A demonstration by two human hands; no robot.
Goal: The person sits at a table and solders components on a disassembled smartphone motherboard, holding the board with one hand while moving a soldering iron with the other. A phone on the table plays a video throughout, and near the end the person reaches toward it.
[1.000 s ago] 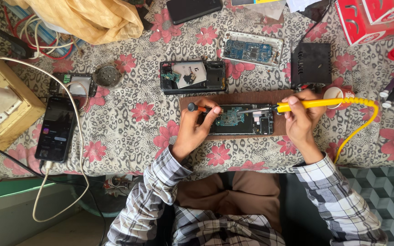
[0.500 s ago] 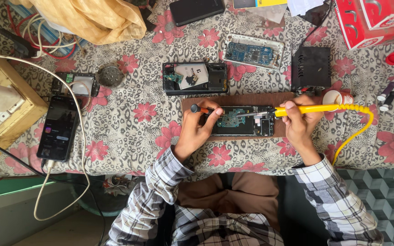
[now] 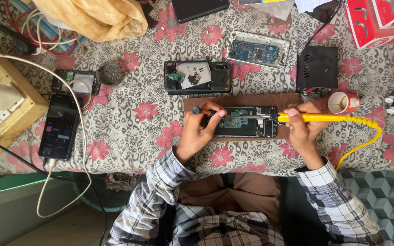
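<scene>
Barely shifted since earlier, the left hand (image 3: 200, 130) pinches an orange-handled tool (image 3: 204, 110) while right-hand fingers (image 3: 297, 119) grip a yellow soldering iron (image 3: 318, 117) over the opened phone (image 3: 247, 122) on the brown mat (image 3: 242, 101) near the worktop's (image 3: 133, 132) front edge.

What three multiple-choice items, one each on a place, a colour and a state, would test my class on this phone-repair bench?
1. Where does the opened phone lie?
A. on the brown board
B. in the red box
C. on the floor

2. What colour is the soldering iron handle?
A. blue
B. yellow
C. green

3. What is the left hand doing?
A. resting empty
B. lifting a cup
C. gripping a small tool

Key: 1 A, the phone sits on the board; 2 B, the right hand grips a yellow handle; 3 C, its fingers close on the tool.
</scene>
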